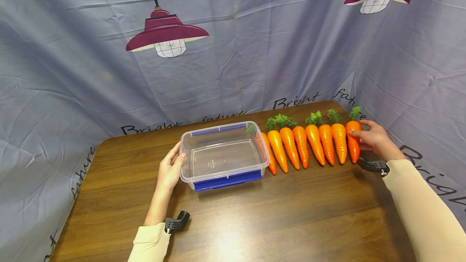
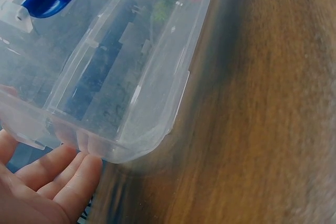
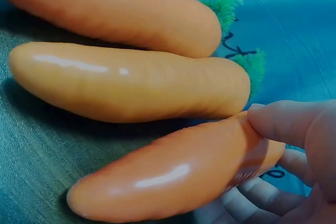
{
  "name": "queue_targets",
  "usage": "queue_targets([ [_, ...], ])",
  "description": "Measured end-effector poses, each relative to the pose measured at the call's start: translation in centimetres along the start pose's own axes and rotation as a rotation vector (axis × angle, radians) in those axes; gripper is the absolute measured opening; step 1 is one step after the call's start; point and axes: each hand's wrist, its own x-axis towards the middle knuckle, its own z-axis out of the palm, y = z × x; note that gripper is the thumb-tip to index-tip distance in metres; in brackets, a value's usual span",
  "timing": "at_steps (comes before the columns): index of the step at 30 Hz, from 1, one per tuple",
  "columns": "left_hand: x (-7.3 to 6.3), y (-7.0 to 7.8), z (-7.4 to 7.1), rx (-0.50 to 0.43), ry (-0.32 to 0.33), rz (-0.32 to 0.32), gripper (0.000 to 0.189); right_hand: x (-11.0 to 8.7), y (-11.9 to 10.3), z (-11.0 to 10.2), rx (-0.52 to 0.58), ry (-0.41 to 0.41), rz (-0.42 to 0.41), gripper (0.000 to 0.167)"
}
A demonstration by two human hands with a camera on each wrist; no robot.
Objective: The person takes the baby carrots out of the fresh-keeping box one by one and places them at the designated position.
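Note:
At the left end of a clear plastic container (image 1: 222,174), my left hand (image 1: 170,169) holds the short side by its rim. In the left wrist view, fingertips (image 2: 86,167) press against the outside of the container wall. The container has blue clips along its long sides, and nothing lies inside it. My right hand (image 1: 375,137) grips the upper part of the rightmost orange carrot (image 1: 353,140), which has a green leafy top. Thumb and fingers sit on either side of this carrot (image 3: 157,174) in the right wrist view, its tip pointing away from the palm.
Several more carrots (image 1: 314,144) lie in a row between the container and my right hand, tips toward me. The leftmost carrot (image 1: 273,165) is partly hidden by the container. All rest on a brown wooden table (image 1: 291,213). A grey-blue curtain (image 1: 225,51) hangs behind and beside it.

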Motion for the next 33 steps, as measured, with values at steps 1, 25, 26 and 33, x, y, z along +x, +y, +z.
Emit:
queue_targets([
  [1, -0.01, 0.02, 0.02, -0.003, -0.002, 0.001, 0.052, -0.01, 0.02, 0.04, -0.006, 0.005, 0.003, 0.085],
  [25, -0.16, 0.07, 0.20, 0.003, 0.004, 0.014, 0.052, -0.04, 0.71, 0.29, -0.013, 0.002, -0.029, 0.080],
  [26, -0.16, 0.05, 0.20, 0.003, 0.004, 0.015, 0.052, -0.08, 0.67, 0.26, -0.010, 0.004, -0.027, 0.080],
  [33, -0.23, 0.06, 0.24, 0.004, 0.003, 0.004, 0.052, -0.26, 0.57, -0.06, -0.027, 0.019, -0.024, 0.079],
])
